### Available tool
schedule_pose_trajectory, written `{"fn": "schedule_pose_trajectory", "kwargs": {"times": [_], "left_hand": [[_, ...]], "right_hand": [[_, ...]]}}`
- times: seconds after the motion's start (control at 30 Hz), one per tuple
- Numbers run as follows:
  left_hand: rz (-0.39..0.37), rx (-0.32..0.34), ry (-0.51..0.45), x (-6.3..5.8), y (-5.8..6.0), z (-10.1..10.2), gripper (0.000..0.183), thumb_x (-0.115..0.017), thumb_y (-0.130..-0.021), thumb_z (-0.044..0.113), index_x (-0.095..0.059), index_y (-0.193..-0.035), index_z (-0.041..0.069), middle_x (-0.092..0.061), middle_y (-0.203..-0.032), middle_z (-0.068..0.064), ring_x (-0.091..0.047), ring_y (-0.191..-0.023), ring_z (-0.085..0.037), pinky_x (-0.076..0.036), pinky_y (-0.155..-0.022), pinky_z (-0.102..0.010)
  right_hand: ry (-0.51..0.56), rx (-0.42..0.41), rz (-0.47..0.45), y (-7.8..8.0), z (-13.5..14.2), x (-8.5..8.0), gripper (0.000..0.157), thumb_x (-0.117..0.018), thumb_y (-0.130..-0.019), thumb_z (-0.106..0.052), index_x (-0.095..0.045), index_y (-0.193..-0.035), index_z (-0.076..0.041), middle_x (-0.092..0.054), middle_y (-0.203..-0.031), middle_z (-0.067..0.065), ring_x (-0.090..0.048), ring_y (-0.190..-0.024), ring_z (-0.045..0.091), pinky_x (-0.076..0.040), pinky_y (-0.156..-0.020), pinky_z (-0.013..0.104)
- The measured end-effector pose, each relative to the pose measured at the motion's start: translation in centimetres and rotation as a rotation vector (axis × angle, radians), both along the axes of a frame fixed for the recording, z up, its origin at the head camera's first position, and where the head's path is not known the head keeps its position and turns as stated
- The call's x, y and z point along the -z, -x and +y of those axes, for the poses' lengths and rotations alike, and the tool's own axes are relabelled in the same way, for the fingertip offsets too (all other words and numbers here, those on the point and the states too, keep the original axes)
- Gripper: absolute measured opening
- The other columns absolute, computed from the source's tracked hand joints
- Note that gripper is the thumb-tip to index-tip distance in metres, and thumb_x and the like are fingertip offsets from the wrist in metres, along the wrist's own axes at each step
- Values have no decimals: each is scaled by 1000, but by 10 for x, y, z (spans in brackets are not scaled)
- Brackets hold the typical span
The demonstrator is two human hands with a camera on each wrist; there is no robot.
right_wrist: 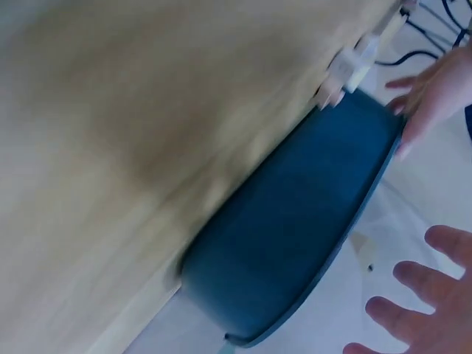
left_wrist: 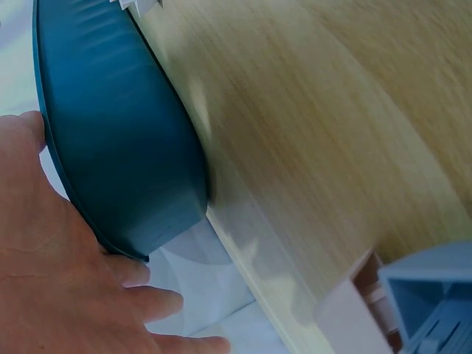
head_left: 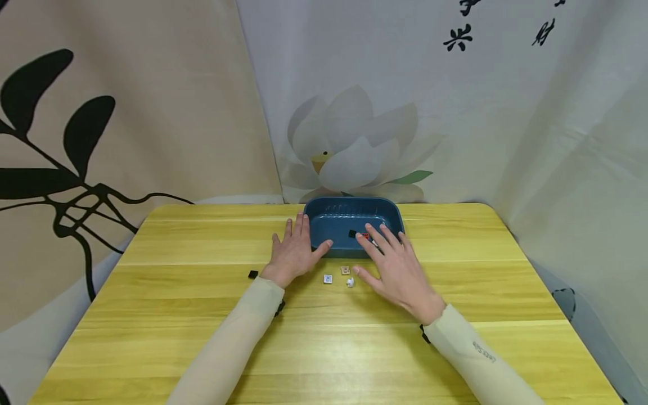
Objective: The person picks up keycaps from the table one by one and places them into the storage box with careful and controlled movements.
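A dark blue tray (head_left: 329, 251) stands at the table's back edge. My left hand (head_left: 292, 256) lies along its left end, fingers straight and thumb at the front rim. In the left wrist view the thumb tip touches the rim of the tray (left_wrist: 184, 158). Over the tray's right front part, my right hand (head_left: 400, 273) spreads its fingers with nothing in them. Inside the tray are a black piece (head_left: 352, 233) and a red piece (head_left: 365, 236), partly hidden by the right fingers. Before the tray lie a small white square piece (head_left: 328, 279), an orange-brown piece (head_left: 345, 270) and another white piece (head_left: 350, 282).
A small black piece (head_left: 253, 274) lies beside my left wrist. A pale blue hollow piece (left_wrist: 428, 295) shows large in the left wrist view's corner. Behind the wooden table (head_left: 192, 315) hangs a printed curtain (head_left: 455, 140).
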State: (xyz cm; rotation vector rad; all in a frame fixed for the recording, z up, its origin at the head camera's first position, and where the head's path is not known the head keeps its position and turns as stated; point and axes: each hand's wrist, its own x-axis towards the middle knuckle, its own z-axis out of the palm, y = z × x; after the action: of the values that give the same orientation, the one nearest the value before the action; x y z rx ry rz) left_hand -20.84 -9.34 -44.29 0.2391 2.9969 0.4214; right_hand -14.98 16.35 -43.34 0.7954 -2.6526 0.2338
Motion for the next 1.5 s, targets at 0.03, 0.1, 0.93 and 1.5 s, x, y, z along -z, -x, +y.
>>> {"fn": "schedule_pose_trajectory", "kwargs": {"times": [0.03,0.1,0.93,1.5], "left_hand": [[3,-1,3,0,0,0,105,-37,-98,77,-6,-166,3,-3,-174,-14,-8,-158,-39,-17,-118,-71],[11,0,6,0,0,0,105,-38,-98,77,-7,-166,3,-4,-173,-14,-9,-158,-40,-18,-118,-71],[11,1,3,-1,-2,0,104,-37,-99,77,-6,-166,4,-5,-174,-13,-11,-158,-39,-18,-118,-71],[11,-4,7,-1,-2,1,104,-35,-98,77,-6,-166,3,-3,-174,-13,-9,-158,-39,-18,-118,-71]], "right_hand": [[-12,-9,-4,-3,-2,0,72,-53,-101,-63,-46,-158,-20,-38,-165,10,-35,-150,39,-30,-114,69],[-31,-32,-8,-9,-6,1,71,-53,-101,-63,-47,-158,-20,-37,-165,9,-34,-151,39,-30,-114,69],[-202,-178,-98,-25,-31,20,45,-70,-99,-45,-68,-135,-19,-68,-125,7,-64,-113,29,-54,-91,49],[-270,-166,-42,-22,-28,23,16,-75,-92,-7,-78,-101,-19,-66,-92,1,-62,-84,22,-45,-72,37]]}}
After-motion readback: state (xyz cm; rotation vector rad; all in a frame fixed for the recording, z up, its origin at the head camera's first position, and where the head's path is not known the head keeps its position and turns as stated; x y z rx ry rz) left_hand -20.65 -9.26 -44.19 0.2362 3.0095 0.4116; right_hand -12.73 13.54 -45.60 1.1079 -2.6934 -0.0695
